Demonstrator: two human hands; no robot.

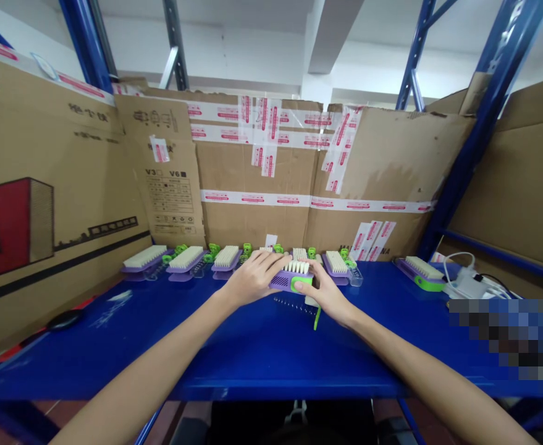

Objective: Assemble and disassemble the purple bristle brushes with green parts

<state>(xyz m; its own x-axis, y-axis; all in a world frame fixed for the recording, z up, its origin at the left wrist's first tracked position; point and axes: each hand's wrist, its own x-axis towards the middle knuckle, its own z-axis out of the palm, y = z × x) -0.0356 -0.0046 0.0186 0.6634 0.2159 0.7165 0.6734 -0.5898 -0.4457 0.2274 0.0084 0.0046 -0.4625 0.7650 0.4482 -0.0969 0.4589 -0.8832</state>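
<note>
Both my hands hold one purple brush with pale bristles and a green end (280, 282), bristles facing up, above the middle of the blue table (252, 346). My left hand (255, 278) lies over its left part, fingers across the bristles. My right hand (324, 290) grips the green end, thumb on its near side. Below the brush, a coil spring (294, 306) and a thin green piece (317, 319) lie on the table. The brush's far side is hidden by my fingers.
Several purple brushes with green parts line the back, such as one at the left (185, 259). Another brush (419, 274) sits at the right, beside a white charger with cables (470, 284). Cardboard walls (257, 222) enclose the back and sides. A black round object (65, 319) is at the left edge.
</note>
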